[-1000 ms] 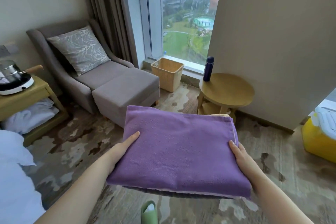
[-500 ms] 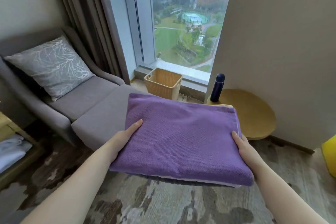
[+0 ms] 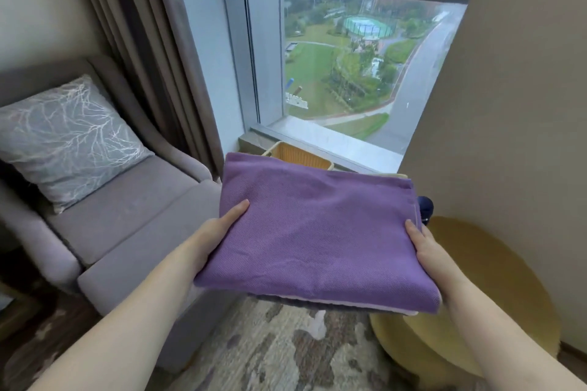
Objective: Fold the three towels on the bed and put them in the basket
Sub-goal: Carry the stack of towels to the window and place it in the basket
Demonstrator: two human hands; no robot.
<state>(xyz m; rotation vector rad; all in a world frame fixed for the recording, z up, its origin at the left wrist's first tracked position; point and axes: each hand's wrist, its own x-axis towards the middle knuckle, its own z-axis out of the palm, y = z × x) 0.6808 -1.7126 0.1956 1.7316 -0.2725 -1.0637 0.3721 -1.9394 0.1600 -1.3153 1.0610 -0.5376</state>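
Towels, folded in a stack (image 3: pixel 314 232) with the purple one on top, sit between both hands: left hand (image 3: pixel 219 232) grips the 9 o'clock edge, right hand (image 3: pixel 428 251) the 3 o'clock edge. Beyond, at 12 o'clock, the basket (image 3: pixel 298 155) peeks out under the window (image 3: pixel 355 57).

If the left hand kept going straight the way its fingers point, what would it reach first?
Probably the wicker basket under the window. The left hand points forward and slightly right along the stack's edge, purple towel on top. Only the basket's rim shows past the towels, so depth is uncertain.
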